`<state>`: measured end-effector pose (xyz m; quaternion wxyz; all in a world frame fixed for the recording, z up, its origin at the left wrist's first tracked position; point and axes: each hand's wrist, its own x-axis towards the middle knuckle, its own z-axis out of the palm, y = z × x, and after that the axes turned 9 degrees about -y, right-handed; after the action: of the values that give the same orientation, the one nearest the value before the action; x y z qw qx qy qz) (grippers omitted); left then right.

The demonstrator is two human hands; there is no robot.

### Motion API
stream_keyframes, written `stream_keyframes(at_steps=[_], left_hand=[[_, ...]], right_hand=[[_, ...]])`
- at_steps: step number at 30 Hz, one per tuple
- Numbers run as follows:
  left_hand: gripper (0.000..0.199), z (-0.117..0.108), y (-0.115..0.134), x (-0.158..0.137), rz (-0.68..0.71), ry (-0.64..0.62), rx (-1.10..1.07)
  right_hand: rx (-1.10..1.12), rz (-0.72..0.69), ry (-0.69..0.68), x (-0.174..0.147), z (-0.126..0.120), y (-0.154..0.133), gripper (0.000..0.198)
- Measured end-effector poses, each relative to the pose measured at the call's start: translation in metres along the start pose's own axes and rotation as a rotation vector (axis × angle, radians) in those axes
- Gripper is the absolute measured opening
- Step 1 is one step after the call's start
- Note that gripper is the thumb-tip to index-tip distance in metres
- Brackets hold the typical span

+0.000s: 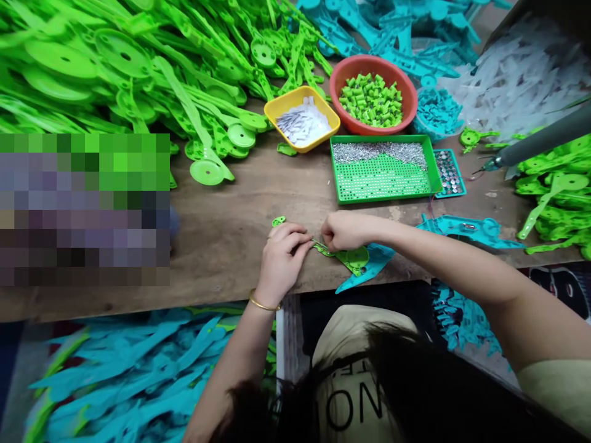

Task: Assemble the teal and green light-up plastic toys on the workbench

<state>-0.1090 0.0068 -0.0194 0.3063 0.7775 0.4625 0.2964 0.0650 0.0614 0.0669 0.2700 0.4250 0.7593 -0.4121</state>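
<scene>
A long lime-green plastic part with a round disc end (356, 259) lies near the table's front edge, its narrow arm running left. My left hand (282, 253), with a gold bangle at the wrist, grips that arm, thumb and fingertips pressed together; the green tip shows past the fingers. Closed like a fist, my right hand (344, 231) is right against the arm, beside a thin metallic-looking piece (318, 244). What its fingers hold is hidden. Under the disc end a blue plastic part (379, 261) sticks out, partly covered by my right forearm.
Behind my hands stand a green tray (339, 184) of small metal pieces, a yellow dish (272, 114) and a red bowl (333, 92) of green pieces. Green parts (203, 172) are heaped left. A hanging screwdriver (530, 147) slants in from the right. Blue parts (152, 369) lie below the table.
</scene>
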Motion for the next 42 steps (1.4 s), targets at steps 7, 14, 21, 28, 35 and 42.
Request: stream_keyframes(at_steps=[7,14,21,28,35,42], left_hand=[[0.009,0.000,-0.001,-0.001,-0.018,-0.002,0.004],[0.009,0.000,-0.003,0.000,0.005,0.003,0.009],[0.009,0.001,-0.002,-0.001,0.015,0.035,0.022],[0.009,0.001,-0.002,-0.002,0.005,0.022,0.020],[0.008,0.000,-0.003,-0.002,0.016,0.013,0.028],[0.008,-0.002,0.002,0.000,-0.015,0.013,0.004]], right_hand=[[-0.030,0.119,0.070,-0.002,0.012,-0.008,0.025],[0.008,0.094,0.222,-0.010,0.038,0.000,0.026],[0.075,-0.034,0.142,-0.012,0.037,0.013,0.024],[-0.020,0.088,0.250,-0.004,0.045,0.004,0.029],[-0.051,0.074,0.302,-0.018,0.048,0.002,0.027],[-0.193,0.047,0.380,-0.042,0.088,0.000,0.029]])
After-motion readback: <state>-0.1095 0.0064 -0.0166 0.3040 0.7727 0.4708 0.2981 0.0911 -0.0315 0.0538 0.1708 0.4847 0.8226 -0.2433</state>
